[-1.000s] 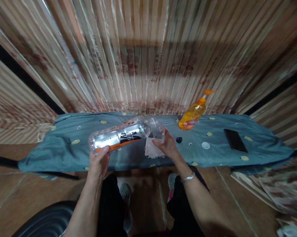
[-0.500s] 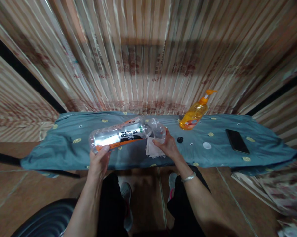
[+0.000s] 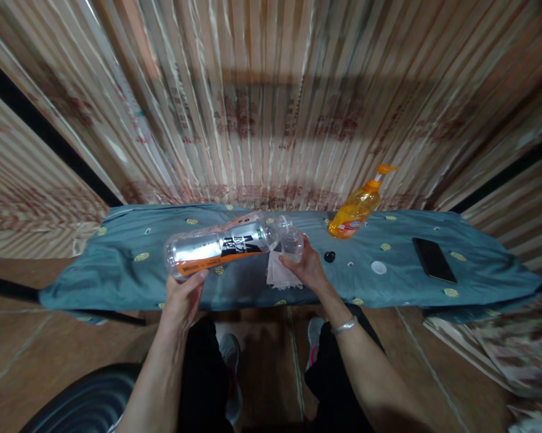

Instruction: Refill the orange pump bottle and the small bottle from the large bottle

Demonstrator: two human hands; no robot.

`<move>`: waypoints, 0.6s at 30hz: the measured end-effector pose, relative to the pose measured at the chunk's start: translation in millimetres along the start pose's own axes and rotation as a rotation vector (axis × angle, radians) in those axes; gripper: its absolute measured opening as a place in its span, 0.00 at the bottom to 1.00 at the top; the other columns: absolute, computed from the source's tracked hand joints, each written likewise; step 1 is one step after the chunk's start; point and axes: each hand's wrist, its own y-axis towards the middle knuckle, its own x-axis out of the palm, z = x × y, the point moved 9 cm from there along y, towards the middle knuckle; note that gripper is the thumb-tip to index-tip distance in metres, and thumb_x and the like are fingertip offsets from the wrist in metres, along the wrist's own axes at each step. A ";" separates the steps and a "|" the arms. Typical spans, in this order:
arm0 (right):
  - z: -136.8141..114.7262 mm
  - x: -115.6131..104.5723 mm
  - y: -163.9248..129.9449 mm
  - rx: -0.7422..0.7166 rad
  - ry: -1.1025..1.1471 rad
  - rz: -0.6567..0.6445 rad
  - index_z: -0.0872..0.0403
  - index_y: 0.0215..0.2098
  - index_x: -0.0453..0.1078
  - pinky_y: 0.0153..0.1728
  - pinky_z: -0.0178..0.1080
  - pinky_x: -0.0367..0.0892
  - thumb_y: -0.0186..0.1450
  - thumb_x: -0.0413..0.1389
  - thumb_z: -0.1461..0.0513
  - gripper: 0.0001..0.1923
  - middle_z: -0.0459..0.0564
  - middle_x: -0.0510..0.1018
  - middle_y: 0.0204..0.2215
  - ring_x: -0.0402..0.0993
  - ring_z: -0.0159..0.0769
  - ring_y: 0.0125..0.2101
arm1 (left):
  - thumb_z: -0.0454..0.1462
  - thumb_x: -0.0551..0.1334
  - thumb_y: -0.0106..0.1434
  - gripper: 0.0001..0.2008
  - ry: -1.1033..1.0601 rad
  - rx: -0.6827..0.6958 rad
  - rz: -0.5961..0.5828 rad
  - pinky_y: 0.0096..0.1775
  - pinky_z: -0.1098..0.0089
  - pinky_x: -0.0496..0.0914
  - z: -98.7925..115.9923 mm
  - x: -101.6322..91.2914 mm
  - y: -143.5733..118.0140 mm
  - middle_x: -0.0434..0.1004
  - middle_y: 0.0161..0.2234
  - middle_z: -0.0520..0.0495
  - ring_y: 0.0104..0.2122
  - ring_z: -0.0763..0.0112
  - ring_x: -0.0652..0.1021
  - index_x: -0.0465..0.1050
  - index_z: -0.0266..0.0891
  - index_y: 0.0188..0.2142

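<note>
My left hand (image 3: 184,296) is closed around the base end of a clear plastic bottle (image 3: 221,245) with a silver, black and orange label. The bottle lies tilted nearly sideways above the cloth, its neck pointing right. My right hand (image 3: 307,262) grips a small clear plastic container (image 3: 291,239) at the bottle's mouth; whether the two touch I cannot tell. Under my right hand lies a folded white cloth (image 3: 282,272), partly covered. A black bottle cap (image 3: 329,257) rests just right of that hand. Any liquid in the bottle is hard to make out.
A pump bottle of orange liquid (image 3: 356,210) stands at the back right. A white round lid (image 3: 378,267) and a black phone (image 3: 434,260) lie on the teal patterned cloth (image 3: 118,258). Striped curtains (image 3: 262,120) hang behind. A black stool (image 3: 86,400) is at lower left.
The bottle has rolled slightly in my left hand, so its label faces a little differently. My right hand and the small container have hardly moved.
</note>
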 end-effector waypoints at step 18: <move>1.3 0.2 -1.9 -0.010 0.013 0.000 0.51 0.63 0.63 0.52 0.52 0.77 0.58 0.66 0.56 0.36 0.54 0.84 0.50 0.83 0.51 0.49 | 0.37 0.83 0.24 0.31 -0.006 -0.099 0.044 0.41 0.71 0.78 -0.1 3.1 -5.0 0.83 0.28 0.53 0.32 0.69 0.83 0.75 0.43 0.31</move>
